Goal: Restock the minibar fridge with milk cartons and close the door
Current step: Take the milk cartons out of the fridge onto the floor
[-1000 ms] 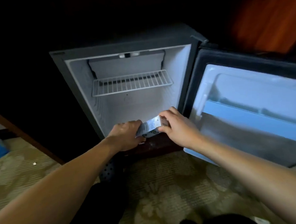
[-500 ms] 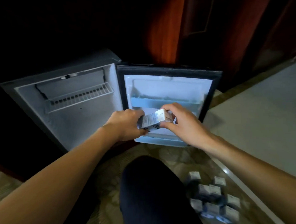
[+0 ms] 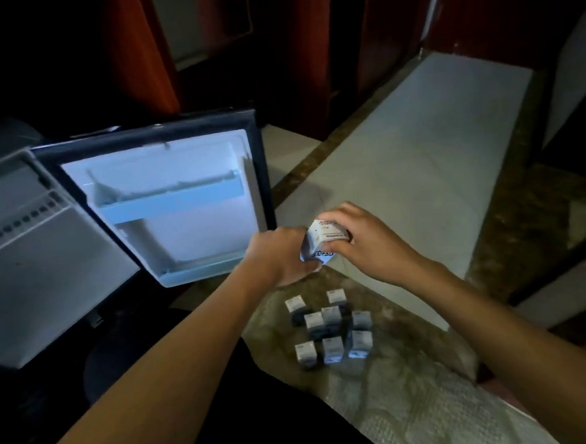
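Observation:
A small white milk carton (image 3: pixel 324 244) with dark print is held in the air between both hands, just right of the fridge door's lower corner. My left hand (image 3: pixel 280 257) grips its lower left side. My right hand (image 3: pixel 365 241) grips its top and right side. The minibar fridge (image 3: pixel 30 272) stands open at the left, its white inside lit. Its door (image 3: pixel 167 209) is swung wide, with a pale blue shelf rail across the middle. Several more milk cartons (image 3: pixel 330 326) stand in a cluster on the carpet below my hands.
A pale grey floor strip (image 3: pixel 411 166) runs away to the right of the door. Patterned carpet (image 3: pixel 416 403) covers the floor in front. Dark red wooden panels (image 3: pixel 308 49) rise behind the fridge. My dark-clothed knee (image 3: pixel 156 367) is low at the centre left.
The view has swung right: the fridge slid to the left edge and the cartons on the carpet came into sight. Both hands carried the carton from the fridge opening to right of the door.

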Tool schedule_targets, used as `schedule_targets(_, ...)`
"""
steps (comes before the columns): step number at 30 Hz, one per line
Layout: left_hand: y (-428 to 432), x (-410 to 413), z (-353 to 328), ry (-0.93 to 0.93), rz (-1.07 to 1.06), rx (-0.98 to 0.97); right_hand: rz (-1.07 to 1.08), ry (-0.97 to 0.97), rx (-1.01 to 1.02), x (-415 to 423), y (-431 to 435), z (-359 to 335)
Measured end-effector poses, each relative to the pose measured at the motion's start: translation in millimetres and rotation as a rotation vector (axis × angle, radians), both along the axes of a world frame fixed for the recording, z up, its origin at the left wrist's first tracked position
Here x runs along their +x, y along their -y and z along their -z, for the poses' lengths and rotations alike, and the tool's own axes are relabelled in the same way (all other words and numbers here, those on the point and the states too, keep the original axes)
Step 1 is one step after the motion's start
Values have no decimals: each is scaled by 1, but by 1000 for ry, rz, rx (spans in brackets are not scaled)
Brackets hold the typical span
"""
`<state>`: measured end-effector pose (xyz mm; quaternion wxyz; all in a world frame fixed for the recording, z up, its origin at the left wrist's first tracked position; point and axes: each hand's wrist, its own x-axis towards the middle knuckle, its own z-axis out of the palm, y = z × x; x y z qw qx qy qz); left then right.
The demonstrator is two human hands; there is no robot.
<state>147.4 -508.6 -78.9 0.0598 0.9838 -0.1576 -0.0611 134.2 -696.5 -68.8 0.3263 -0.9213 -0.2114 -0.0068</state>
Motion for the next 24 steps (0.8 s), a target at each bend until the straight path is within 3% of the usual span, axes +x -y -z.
schedule_targets(7,73,-7,91,-272,-34,-97,63,-121,-145,-9,58,68)
schedule_targets(16,78,-29,162,-375,4,-93,189,-253,-236,-36,108,155)
schedule_targets(24,99,-43,204,-388,200,33,348,-437,-279,-60,122,233)
